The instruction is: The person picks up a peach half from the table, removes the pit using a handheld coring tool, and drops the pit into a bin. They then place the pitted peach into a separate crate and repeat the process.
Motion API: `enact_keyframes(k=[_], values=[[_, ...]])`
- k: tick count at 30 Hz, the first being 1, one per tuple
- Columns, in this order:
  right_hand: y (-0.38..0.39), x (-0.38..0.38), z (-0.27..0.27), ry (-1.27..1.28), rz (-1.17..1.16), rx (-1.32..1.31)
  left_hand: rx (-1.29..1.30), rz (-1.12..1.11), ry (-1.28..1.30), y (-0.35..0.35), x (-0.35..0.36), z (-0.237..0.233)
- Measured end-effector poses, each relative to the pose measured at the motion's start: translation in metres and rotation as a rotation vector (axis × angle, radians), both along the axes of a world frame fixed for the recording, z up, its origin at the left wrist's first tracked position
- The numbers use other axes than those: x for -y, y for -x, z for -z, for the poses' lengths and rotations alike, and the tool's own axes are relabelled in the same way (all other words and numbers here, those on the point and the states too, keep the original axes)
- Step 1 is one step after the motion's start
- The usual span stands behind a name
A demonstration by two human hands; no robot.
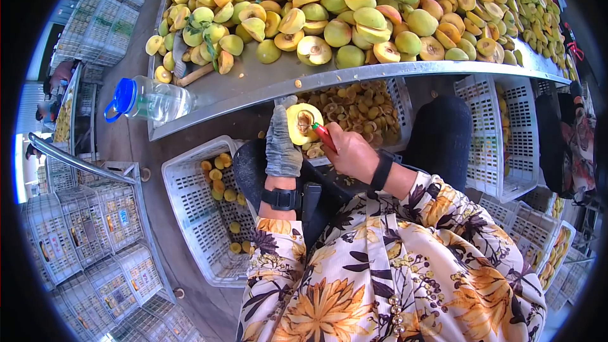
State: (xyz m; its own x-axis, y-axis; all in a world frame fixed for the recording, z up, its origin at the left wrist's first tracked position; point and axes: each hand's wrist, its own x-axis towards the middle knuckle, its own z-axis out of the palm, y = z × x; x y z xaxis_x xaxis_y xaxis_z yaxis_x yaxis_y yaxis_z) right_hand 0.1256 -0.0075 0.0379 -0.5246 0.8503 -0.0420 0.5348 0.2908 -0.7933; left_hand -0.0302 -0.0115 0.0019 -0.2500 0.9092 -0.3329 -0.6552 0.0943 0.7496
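Left hand (283, 145) grips a fruit half (303, 120), right hand (351, 152) clenches a red-handled tool (324, 137) in it — a slip on the wet flesh could jab the palm.

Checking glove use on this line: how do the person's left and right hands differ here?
The left hand wears a grey glove, while the right hand is bare. The left hand holds a halved fruit, cut face up; the right hand grips a red-handled tool set against that cut face. Both are raised below the table edge, and each wrist carries a dark band.
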Motion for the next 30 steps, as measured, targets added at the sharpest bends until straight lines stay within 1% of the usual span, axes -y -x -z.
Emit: enact_keyframes(k=[5, 6, 10, 12, 14, 16, 17, 19, 20, 22, 23, 26, 27, 29, 30], values=[[0.003, 0.002, 0.003, 0.060, 0.005, 0.093, -0.085, 0.035, -0.045, -0.002, 0.000, 0.004], [0.003, 0.003, 0.004, 0.079, -0.038, 0.094, -0.121, 0.028, -0.064, -0.003, 0.002, 0.007], [0.003, 0.007, 0.011, 0.123, -0.132, 0.099, -0.083, 0.025, -0.039, 0.003, 0.002, 0.016], [0.000, 0.007, 0.010, 0.122, -0.143, 0.096, -0.129, 0.097, -0.039, 0.006, 0.000, 0.017], [-0.003, 0.005, 0.009, 0.124, -0.152, 0.092, -0.097, 0.130, -0.022, 0.006, 0.000, 0.011], [-0.004, -0.003, 0.007, 0.177, -0.151, 0.077, -0.084, 0.157, 0.073, 0.006, -0.003, 0.011], [-0.005, -0.008, 0.004, 0.177, -0.150, 0.078, -0.083, 0.158, 0.074, 0.006, -0.003, 0.011], [-0.007, -0.015, -0.003, 0.354, -0.120, 0.106, 0.063, 0.063, 0.048, 0.004, -0.003, 0.010], [-0.006, -0.014, -0.001, 0.353, -0.125, 0.107, 0.063, 0.058, 0.047, 0.003, -0.002, 0.007], [-0.003, -0.008, 0.005, 0.211, -0.089, 0.010, 0.035, 0.123, -0.030, 0.001, 0.001, -0.002], [-0.003, -0.007, 0.005, 0.212, -0.089, 0.008, 0.054, 0.109, -0.020, 0.002, 0.000, 0.000], [-0.002, -0.005, 0.006, 0.222, -0.096, 0.017, 0.033, 0.122, 0.040, 0.004, 0.000, 0.008], [-0.002, -0.006, 0.007, 0.187, -0.107, 0.053, 0.034, 0.123, 0.042, 0.004, 0.002, 0.010], [-0.002, -0.006, 0.008, 0.154, -0.116, 0.094, 0.079, 0.059, 0.057, 0.001, 0.003, 0.002], [-0.001, -0.006, 0.009, 0.141, -0.114, 0.110, 0.082, 0.060, 0.057, 0.000, 0.002, 0.005]])
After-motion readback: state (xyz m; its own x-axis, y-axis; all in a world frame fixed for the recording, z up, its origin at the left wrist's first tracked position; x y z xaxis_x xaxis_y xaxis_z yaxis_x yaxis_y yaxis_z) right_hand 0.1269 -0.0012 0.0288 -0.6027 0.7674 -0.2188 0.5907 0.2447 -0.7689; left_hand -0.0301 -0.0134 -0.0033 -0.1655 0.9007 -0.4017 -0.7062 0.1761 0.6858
